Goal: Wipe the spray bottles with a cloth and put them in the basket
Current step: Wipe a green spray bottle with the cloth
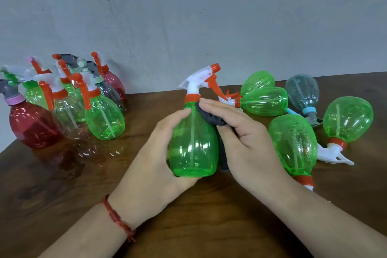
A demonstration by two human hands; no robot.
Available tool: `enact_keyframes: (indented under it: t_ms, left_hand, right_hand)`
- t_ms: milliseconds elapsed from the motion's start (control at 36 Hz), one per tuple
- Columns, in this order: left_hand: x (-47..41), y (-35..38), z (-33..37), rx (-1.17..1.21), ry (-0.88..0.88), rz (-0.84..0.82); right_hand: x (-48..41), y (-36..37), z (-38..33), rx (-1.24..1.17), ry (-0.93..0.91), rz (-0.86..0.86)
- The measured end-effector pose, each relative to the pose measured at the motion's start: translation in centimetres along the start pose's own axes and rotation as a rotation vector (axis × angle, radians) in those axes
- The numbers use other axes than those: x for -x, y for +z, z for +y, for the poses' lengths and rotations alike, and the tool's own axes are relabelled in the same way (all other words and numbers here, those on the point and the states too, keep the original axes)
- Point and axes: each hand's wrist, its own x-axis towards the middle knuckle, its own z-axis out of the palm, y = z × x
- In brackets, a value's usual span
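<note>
Head view: the left hand (159,153) grips the green bottle (192,144) round its belly, upright over the desk (188,216). The right hand (240,138) pinches a dark cloth (211,116) against the bottle's shoulder. It looks like empty thin plastic: likely light, slick and slightly squashy, best held by the belly or neck. There are five lying bottles (293,146) at right, four green and one blue-grey. The standing bottles (104,117) at left, roughly ten, overlap too much to count. No basket shows.
</note>
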Motion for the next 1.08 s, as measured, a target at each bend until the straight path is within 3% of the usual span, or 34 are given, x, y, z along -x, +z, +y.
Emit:
enact_keyframes:
  t_ms: [139, 306, 444, 667, 833, 972, 1083]
  left_hand:
    - [-0.1, -0.1, -0.4, -0.163, 0.086, 0.055]
    - [-0.2, -0.7, -0.7, 0.031, -0.190, 0.231]
    - [-0.6, -1.7, -1.4, 0.151, -0.317, 0.313]
    - [-0.2, -0.9, -0.8, 0.039, -0.175, 0.152]
    - [0.1, 0.2, 0.2, -0.128, -0.011, 0.025]
    - [0.2, 0.1, -0.2, 0.042, -0.126, 0.029]
    - [0.1, 0.2, 0.1, 0.194, -0.192, -0.007]
  right_hand:
    - [0.4, 0.3, 0.1, 0.090, -0.079, -0.057]
    - [0.8, 0.6, -0.2, 0.177, -0.176, -0.191]
    - [1.3, 1.0, -0.7, 0.208, -0.233, -0.298]
    - [0.8, 0.5, -0.2, 0.200, -0.206, -0.158]
    - [-0.2, -0.1, 0.2, 0.017, 0.055, -0.038]
    - [-0.5, -0.3, 0.0, -0.113, 0.190, -0.002]
    - [-0.4, -0.1, -0.1, -0.134, 0.164, 0.009]
